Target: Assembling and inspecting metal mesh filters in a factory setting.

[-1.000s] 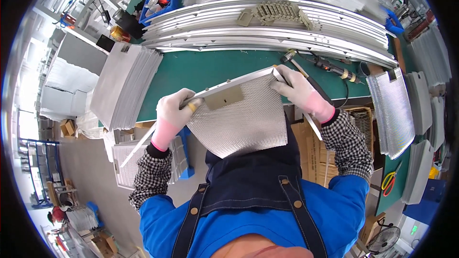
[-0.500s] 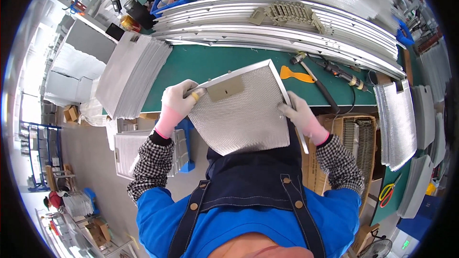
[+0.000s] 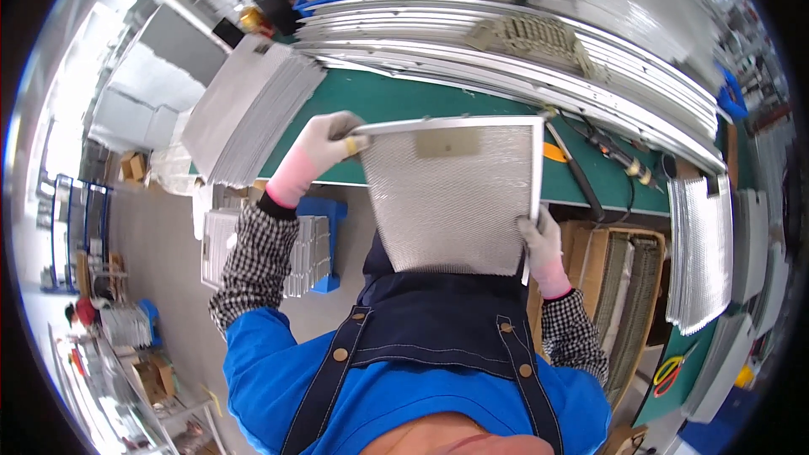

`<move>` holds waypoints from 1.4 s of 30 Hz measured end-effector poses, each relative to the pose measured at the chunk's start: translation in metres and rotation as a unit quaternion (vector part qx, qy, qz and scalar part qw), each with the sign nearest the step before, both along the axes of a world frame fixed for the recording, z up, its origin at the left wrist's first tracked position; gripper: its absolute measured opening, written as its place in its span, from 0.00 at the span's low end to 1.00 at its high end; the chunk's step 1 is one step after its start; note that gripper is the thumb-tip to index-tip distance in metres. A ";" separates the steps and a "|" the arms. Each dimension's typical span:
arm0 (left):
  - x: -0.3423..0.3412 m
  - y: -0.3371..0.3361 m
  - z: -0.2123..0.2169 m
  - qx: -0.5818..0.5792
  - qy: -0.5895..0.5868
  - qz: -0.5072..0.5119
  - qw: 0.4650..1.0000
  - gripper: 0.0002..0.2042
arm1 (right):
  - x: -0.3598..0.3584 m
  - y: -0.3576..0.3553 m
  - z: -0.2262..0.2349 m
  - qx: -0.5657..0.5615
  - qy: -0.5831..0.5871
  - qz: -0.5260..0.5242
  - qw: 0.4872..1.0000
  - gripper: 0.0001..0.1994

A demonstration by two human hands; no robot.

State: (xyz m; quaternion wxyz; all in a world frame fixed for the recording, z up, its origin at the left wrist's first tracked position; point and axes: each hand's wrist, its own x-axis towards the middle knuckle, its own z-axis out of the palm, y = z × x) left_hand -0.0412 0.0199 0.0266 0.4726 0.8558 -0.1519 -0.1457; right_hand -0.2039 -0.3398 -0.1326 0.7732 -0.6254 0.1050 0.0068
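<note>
Broadly, a green workbench (image 3: 438,101) spans the far side, with metal frame strips (image 3: 506,29) stacked along its back and a pile of mesh sheets (image 3: 244,114) far left. Nearer, a framed mesh filter panel (image 3: 451,198) is held up over the bench's near edge, long axis running near to far. Its far-left corner is pinched by the gloved left hand (image 3: 324,147), its near-right edge by the right hand (image 3: 542,244), with an orange-handled tool (image 3: 554,152) just right.

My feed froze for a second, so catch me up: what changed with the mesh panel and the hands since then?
The mesh filter panel was tipped up from nearly flat to face the person. The right hand slid from its far corner down to the lower right edge; the left hand kept the top left corner. The green bench and the panel stacks stayed put.
</note>
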 end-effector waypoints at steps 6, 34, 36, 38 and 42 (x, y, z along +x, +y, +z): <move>0.015 -0.046 0.057 -0.065 -0.063 0.025 0.996 0.19 | 0.025 -0.010 0.022 0.144 -0.102 -0.057 0.983 0.21; -0.079 -0.046 -0.051 -0.183 0.049 0.110 0.976 0.13 | 0.025 -0.002 0.074 0.102 -0.134 -0.135 0.977 0.20; -0.088 -0.046 -0.059 -0.180 0.040 0.103 0.978 0.14 | 0.023 0.000 0.080 0.086 -0.129 -0.147 0.977 0.19; -0.087 -0.045 -0.067 -0.192 0.038 0.102 0.975 0.14 | 0.025 0.004 0.081 -0.019 -0.145 -0.184 0.972 0.19; -0.083 -0.042 -0.050 -0.202 0.059 0.060 0.976 0.16 | 0.020 0.004 0.083 -0.093 -0.158 -0.171 0.968 0.21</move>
